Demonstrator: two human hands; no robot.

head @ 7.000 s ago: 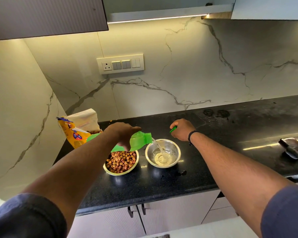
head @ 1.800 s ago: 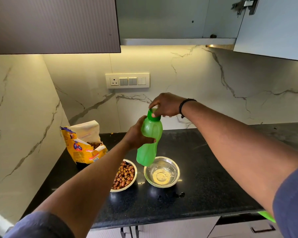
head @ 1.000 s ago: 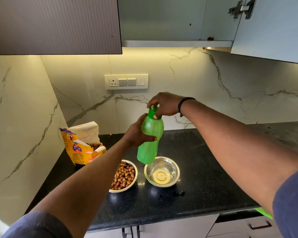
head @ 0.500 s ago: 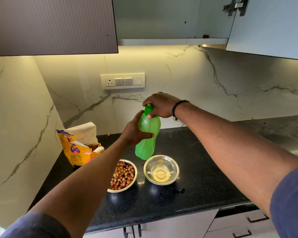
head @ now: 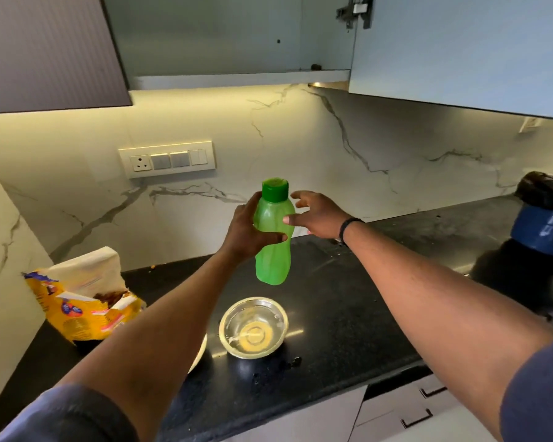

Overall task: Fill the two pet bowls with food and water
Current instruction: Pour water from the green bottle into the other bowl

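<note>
One hand, the left (head: 248,229), is gripping the capped bottle (head: 272,237) above the water bowl (head: 253,327); right hand (head: 316,215), fingers spread, has just released the cap (head: 275,189), so filling looks finished.

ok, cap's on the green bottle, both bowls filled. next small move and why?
Probably set the green plastic bottle down on the black countertop, clear of the steel water bowl. Its dark green cap is on, the right hand is open beside it, and only the left hand grips it.
</note>
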